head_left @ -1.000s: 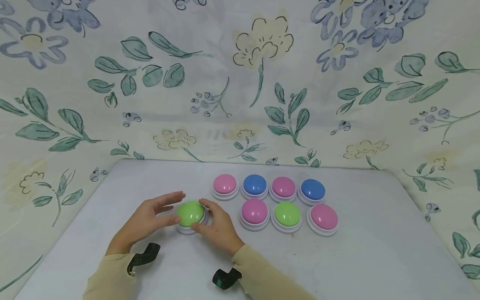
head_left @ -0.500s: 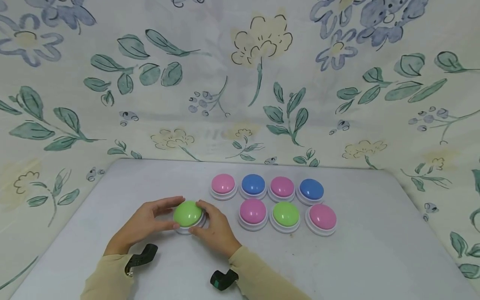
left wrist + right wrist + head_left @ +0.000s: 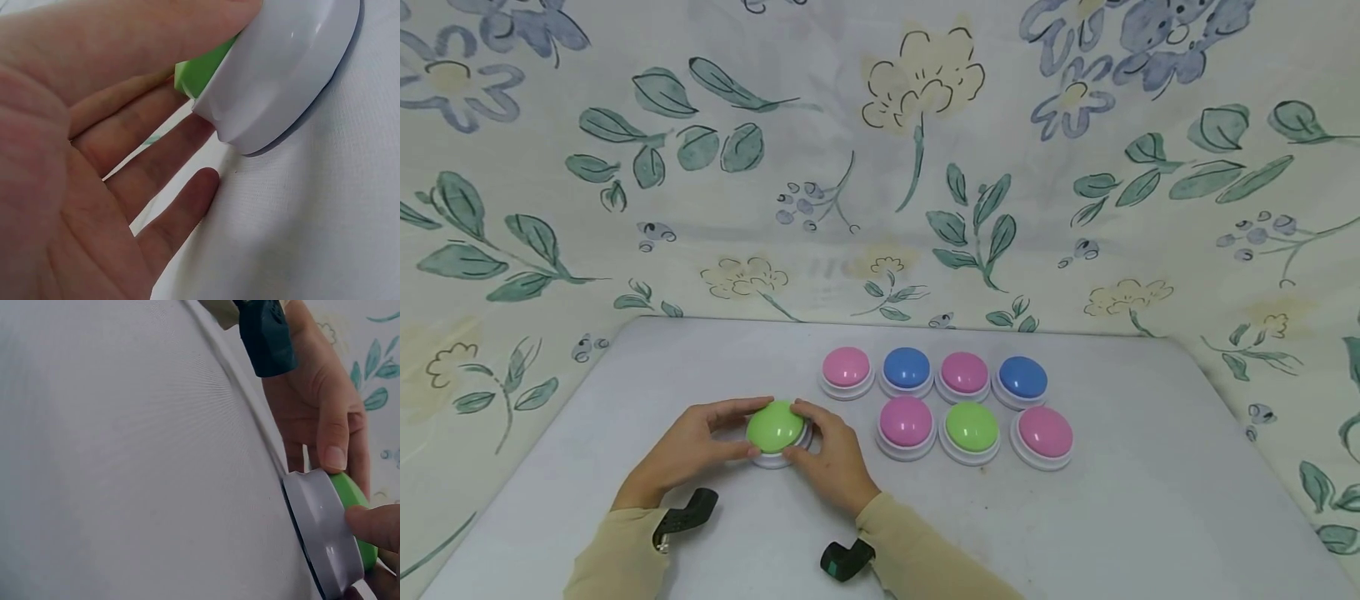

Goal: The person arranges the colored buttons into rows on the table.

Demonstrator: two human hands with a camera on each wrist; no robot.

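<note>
A push button with a green dome and white base (image 3: 775,427) sits on the white table, left of the other buttons in the head view. From its left side my left hand (image 3: 681,446) holds the dome between thumb and fingers. My right hand (image 3: 835,462) grips it from the right, thumb at the near edge and index finger at the far edge. In the left wrist view, the thumb hides part of the green dome (image 3: 203,70). The right wrist view shows the white base (image 3: 322,528) low at the table surface, both thumbs touching the dome.
Right of my hands stand more push buttons in two rows: pink (image 3: 847,367), blue (image 3: 906,367), another green (image 3: 972,427) and several others. Behind the white table (image 3: 1112,517) hangs a floral cloth (image 3: 850,100). Each sleeve carries a black wrist device.
My left hand has drawn in, its thumb and fingers now reaching the green dome. The right hand keeps its hold. The other buttons stay put; the head view has shifted slightly.
</note>
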